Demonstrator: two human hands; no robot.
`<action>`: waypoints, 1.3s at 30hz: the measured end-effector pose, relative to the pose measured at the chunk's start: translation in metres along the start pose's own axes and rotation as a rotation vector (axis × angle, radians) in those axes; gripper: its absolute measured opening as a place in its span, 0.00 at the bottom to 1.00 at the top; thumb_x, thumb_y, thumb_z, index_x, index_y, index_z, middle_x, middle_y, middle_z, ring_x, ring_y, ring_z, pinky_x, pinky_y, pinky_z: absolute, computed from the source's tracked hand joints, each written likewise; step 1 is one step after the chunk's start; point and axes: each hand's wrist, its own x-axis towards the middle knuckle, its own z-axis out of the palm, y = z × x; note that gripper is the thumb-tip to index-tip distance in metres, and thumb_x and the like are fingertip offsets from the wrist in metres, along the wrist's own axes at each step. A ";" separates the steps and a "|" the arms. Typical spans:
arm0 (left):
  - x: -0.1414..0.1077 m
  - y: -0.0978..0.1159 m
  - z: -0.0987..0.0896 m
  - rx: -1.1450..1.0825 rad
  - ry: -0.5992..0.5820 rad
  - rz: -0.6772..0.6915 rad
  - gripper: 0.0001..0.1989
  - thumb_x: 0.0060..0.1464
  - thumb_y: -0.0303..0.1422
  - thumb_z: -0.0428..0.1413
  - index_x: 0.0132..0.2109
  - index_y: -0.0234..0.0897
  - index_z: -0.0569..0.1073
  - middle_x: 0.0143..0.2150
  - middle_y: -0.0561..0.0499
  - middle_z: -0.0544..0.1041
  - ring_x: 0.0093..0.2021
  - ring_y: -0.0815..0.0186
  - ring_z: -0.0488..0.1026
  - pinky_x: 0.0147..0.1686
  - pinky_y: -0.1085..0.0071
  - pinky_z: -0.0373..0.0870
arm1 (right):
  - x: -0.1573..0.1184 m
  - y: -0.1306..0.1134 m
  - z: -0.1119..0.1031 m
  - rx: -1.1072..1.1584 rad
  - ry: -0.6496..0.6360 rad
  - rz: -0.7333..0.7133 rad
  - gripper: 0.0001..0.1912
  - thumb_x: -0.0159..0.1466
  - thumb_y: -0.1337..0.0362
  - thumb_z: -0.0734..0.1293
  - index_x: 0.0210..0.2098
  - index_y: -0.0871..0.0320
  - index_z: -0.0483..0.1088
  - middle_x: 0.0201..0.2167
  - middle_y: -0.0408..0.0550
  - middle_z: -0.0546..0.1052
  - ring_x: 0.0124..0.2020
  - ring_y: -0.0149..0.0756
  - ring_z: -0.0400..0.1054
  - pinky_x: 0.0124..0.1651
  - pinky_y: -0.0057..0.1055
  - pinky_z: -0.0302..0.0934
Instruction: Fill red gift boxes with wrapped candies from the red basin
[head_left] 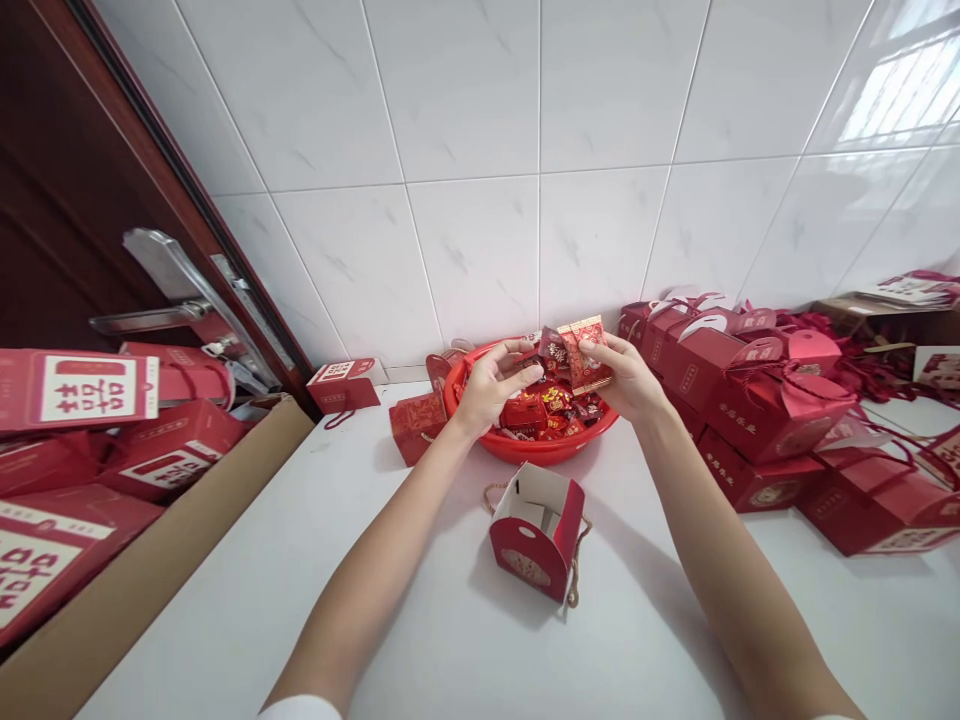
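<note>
A red plastic basin (547, 452) full of red-wrapped sweets (555, 400) stands against the tiled wall. My right hand (628, 375) is closed on a red and gold candy packet (585, 355), held upright over the basin's right side. A dark red wrapped sweet (553, 345) shows just left of that packet; whether it is held too is unclear. Over the basin's left part is my left hand (491, 385), thumb and fingers apart, with nothing visible between them. In front of the basin sits an open red gift box (529, 545) with rope handles, and its white inside shows.
Red gift boxes (750, 400) are piled at the right. More lie in a cardboard carton (225, 480) at the left, below a door handle (150, 318). A small red box (343, 387) stands by the wall, another (416, 425) beside the basin.
</note>
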 end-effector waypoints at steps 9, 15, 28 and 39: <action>-0.073 0.045 -0.005 0.082 -0.040 -0.041 0.22 0.46 0.37 0.69 0.47 0.38 0.74 0.50 0.47 0.77 0.50 0.58 0.76 0.46 0.66 0.77 | -0.055 -0.036 0.039 -0.403 -0.219 -0.103 0.12 0.49 0.66 0.80 0.33 0.59 0.80 0.31 0.46 0.82 0.32 0.39 0.77 0.34 0.32 0.73; -0.100 0.051 -0.001 0.242 -0.195 -0.036 0.21 0.53 0.37 0.65 0.53 0.41 0.73 0.53 0.47 0.77 0.50 0.57 0.77 0.49 0.61 0.76 | -0.074 -0.052 0.046 -0.619 -0.383 -0.079 0.08 0.51 0.66 0.78 0.31 0.57 0.81 0.33 0.47 0.82 0.36 0.40 0.76 0.39 0.31 0.72; -0.108 0.056 -0.006 0.806 -0.476 -0.042 0.08 0.59 0.38 0.58 0.42 0.44 0.80 0.55 0.50 0.74 0.45 0.61 0.76 0.43 0.68 0.72 | -0.077 -0.055 0.045 -0.796 -0.413 -0.179 0.07 0.56 0.63 0.76 0.35 0.56 0.82 0.33 0.45 0.82 0.34 0.37 0.75 0.38 0.30 0.69; -0.103 0.054 -0.028 0.850 -0.514 -0.327 0.30 0.46 0.49 0.65 0.55 0.41 0.77 0.47 0.49 0.79 0.44 0.57 0.75 0.38 0.70 0.68 | -0.071 -0.036 0.052 -0.866 -0.546 -0.186 0.10 0.58 0.61 0.74 0.39 0.57 0.81 0.32 0.44 0.81 0.33 0.37 0.74 0.36 0.30 0.69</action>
